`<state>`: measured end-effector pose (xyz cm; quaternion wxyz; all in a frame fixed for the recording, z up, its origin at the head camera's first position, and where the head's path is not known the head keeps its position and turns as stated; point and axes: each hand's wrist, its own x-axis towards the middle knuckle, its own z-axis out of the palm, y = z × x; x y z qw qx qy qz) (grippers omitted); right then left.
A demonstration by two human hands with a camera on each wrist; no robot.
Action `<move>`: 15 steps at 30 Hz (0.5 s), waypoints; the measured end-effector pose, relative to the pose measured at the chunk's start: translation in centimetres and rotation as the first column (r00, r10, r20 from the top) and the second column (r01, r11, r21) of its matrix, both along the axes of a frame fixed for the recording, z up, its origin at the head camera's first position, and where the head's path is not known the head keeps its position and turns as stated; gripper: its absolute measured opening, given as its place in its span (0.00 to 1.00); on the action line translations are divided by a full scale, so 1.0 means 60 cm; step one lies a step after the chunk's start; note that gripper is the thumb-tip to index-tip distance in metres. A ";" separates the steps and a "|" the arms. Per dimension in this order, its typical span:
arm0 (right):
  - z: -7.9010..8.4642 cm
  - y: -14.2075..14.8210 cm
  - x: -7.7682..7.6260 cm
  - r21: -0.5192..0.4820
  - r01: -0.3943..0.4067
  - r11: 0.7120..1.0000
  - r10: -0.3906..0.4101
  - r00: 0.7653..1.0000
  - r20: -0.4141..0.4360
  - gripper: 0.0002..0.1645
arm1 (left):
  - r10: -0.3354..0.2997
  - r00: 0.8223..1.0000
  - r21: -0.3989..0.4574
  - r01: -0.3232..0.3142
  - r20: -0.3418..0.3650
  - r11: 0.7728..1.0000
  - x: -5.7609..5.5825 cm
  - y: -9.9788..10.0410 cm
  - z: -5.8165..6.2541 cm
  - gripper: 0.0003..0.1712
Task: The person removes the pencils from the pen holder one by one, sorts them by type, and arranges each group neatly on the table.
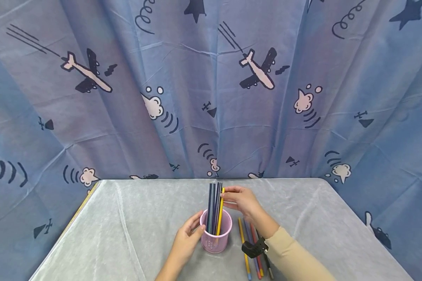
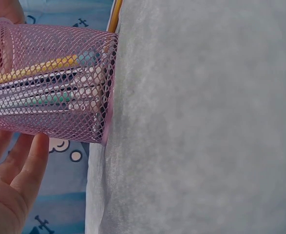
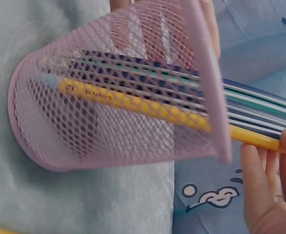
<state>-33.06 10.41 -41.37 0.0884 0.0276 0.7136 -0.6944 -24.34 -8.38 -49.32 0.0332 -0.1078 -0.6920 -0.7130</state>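
Note:
A pink mesh pencil cup (image 1: 214, 245) stands upright on the table, with several dark striped pencils (image 1: 213, 208) leaning inside. My left hand (image 1: 185, 242) holds the cup from its left side, thumb at the front of the rim and fingers behind. Above the rim, my right hand (image 1: 244, 201) pinches the upper part of a yellow pencil (image 1: 220, 212). That pencil's light-blue end (image 3: 49, 79) shows low inside the cup through the mesh in the right wrist view. The yellow pencil lies along the right side of the dark bunch.
Right of the cup, several pencils lie on the grey-covered table (image 1: 154, 218), including a yellow one (image 1: 244, 244) and a red one (image 1: 259, 267). The right forearm, with a black wrist device (image 1: 254, 248), passes over them. A blue patterned curtain (image 1: 197, 97) hangs behind the table.

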 end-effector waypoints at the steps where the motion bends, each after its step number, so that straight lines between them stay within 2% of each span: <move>1: 0.003 0.003 0.000 -0.002 -0.005 1.000 0.005 1.000 -0.003 0.19 | 0.003 1.000 -0.005 -0.003 0.000 1.000 0.000 0.000 0.000 0.29; 6: 0.015 0.020 0.002 -0.034 -0.015 0.999 0.015 1.000 -0.012 0.20 | 0.013 1.000 -0.023 -0.013 -0.003 1.000 0.001 0.002 0.000 0.29; 12: 0.028 0.037 0.006 -0.015 -0.010 1.000 0.010 1.000 -0.017 0.15 | 0.008 1.000 -0.016 -0.008 -0.007 1.000 0.000 0.002 0.000 0.29; 15: 0.034 0.042 0.007 -0.016 -0.009 1.000 0.009 1.000 -0.021 0.17 | 0.011 1.000 -0.013 -0.011 -0.007 1.000 0.000 0.002 0.000 0.29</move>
